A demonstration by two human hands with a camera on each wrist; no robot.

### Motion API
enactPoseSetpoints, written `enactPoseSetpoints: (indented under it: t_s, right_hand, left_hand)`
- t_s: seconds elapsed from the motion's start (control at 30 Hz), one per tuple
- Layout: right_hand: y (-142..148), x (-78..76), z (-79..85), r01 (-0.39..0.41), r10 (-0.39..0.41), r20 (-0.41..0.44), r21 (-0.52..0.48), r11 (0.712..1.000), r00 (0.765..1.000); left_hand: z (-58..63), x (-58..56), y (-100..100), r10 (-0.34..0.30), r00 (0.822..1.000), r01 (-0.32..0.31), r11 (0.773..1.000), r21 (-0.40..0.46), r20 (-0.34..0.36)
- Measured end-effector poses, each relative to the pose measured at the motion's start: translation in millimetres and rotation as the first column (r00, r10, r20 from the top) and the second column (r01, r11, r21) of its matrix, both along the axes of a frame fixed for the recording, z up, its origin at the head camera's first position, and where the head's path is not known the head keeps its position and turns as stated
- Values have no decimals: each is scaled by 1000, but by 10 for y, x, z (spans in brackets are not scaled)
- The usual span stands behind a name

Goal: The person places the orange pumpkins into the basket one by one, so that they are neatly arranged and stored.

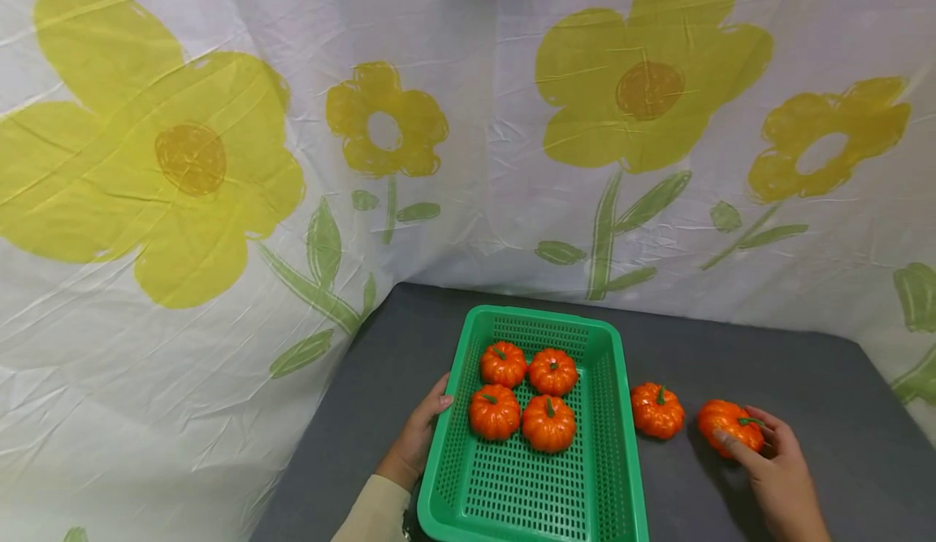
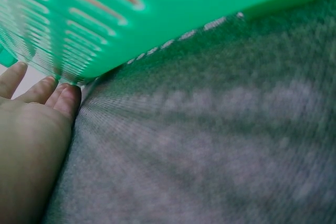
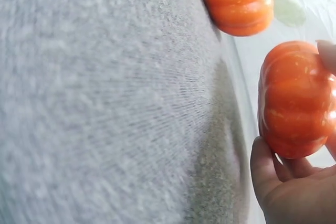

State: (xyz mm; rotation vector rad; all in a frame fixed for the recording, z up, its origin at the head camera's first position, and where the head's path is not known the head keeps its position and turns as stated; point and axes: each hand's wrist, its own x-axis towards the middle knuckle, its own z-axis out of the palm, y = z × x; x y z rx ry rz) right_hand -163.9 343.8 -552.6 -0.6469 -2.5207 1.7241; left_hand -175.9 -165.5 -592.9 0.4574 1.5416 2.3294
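A green plastic basket point(image 1: 621, 412) with slotted walls stands on the dark grey table, with several small orange pumpkins, one of them a pumpkin point(image 1: 548, 424) at the front, grouped towards its far end. At the basket's left side my left hand point(image 1: 418, 428) holds the edge, thumb at the rim and fingers against the outer wall point(image 2: 105, 19). My right hand point(image 1: 786, 469) grips another orange pumpkin point(image 3: 296, 103) with a green stem between thumb and fingers, raised above the table. Between that one and the basket sits a loose pumpkin point(image 1: 658, 410), close by the basket's right wall.
The grey tabletop point(image 1: 826, 388) extends to the right and behind the basket. A white sheet point(image 1: 468, 201) printed with yellow flowers hangs behind the table and along its left side.
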Motion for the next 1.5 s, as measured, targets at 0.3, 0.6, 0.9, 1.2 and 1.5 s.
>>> enactPoseSetpoints:
  t_s: [0.3,0.6,0.9,1.2,1.5]
  right_hand:
    - [-25,21,66,-15,15,-14,13,1000,1000]
    - [-64,54,129,-52,54,-69,29,998,996]
    - [-134,103,221,-110,120,-169,71,991,978]
    - [-229,145,299,-135,140,-229,41,990,963]
    - [-358,153,421,-216,192,-265,-64,974,945]
  left_hand:
    - [4,5,3,-5,1000,5,1000,9,-11]
    - [-22,-9,6,0,1000,0,1000,11,-8]
    - [-11,-18,8,-1,1000,1,1000,18,-15]
    - [-25,-18,3,0,1000,0,1000,22,-8]
    - [-22,-22,5,-6,1000,6,1000,26,-15]
